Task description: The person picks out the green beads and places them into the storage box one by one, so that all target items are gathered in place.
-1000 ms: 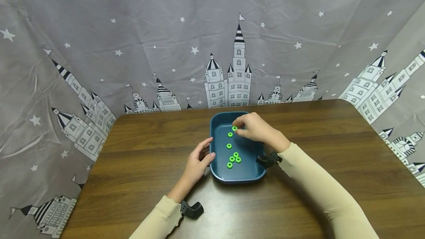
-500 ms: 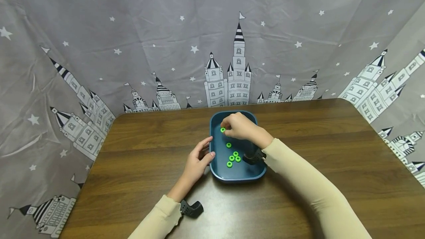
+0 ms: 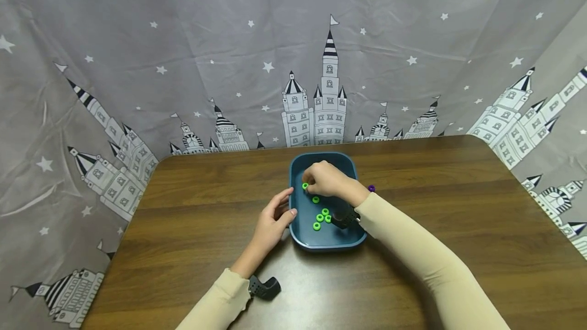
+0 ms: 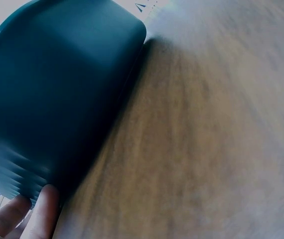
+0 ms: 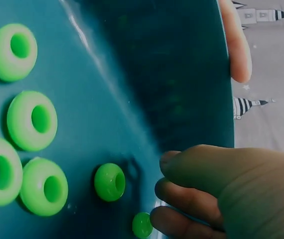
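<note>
A blue tray (image 3: pixel 321 238) stands on the table with several small green ring-shaped beads (image 3: pixel 320 218) on its floor. Reaching in over its right side, my right hand (image 3: pixel 327 180) has bent fingers close to the floor by the left wall. One fingertip is right at a green bead (image 5: pixel 143 225), and the thumb stands apart from it in the right wrist view. Another green bead (image 5: pixel 109 181) lies a little nearer the cluster. My left hand (image 3: pixel 272 223) rests relaxed at the tray's left rim, its fingertips (image 4: pixel 45 196) against the ridged outer wall.
On the wooden table (image 3: pixel 206 208), a purple bead (image 3: pixel 372 188) lies to the right of the tray, beside the right sleeve (image 3: pixel 412 238). A grey curtain (image 3: pixel 229 39) printed with castles hangs behind the table's far edge.
My right hand has moved left inside the tray, and a green bead at its fingertips has shifted toward the left wall. The purple bead has come into sight. My left hand stays put.
</note>
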`<state>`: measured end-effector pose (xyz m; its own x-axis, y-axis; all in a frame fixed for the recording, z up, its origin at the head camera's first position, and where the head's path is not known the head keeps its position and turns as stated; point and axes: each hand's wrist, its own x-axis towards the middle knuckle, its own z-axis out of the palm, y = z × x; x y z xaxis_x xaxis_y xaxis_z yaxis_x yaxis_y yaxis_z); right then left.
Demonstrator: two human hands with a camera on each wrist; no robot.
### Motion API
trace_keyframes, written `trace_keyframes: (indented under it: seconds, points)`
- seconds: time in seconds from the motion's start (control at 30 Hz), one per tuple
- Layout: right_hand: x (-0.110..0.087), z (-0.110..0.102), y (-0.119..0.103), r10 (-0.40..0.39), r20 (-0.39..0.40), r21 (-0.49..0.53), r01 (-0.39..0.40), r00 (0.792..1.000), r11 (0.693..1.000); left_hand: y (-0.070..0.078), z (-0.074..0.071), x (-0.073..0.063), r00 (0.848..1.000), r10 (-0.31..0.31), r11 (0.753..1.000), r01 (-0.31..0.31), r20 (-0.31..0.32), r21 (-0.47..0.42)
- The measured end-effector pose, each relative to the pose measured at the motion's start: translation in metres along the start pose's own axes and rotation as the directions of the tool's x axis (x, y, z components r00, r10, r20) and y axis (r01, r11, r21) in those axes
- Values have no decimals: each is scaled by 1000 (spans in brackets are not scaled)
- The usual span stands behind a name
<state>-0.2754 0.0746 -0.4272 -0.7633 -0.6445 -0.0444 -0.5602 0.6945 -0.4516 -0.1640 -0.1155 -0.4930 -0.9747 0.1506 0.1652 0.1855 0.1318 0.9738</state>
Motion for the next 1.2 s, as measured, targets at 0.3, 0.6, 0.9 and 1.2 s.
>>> trace_keyframes:
  seconds: [0.3,0.6,0.9,1.2]
  points:
    - [0,5,0,1,21,-28,0,1000,1000,0,-1,0,1000,-1,1000,1,6,-9]
    - [-1,7,-2,-15,37,-76,18,999,997,0,-1,0,1000,-6,1000,6,13,13]
    - [-2,7,-5,-9,41,-96,13,999,995,0,-2,0,1000,5,1000,-5,13,4]
    - [-1,7,-4,1,47,-91,3,999,996,-1,-1,0,1000,-5,1000,6,15,-7]
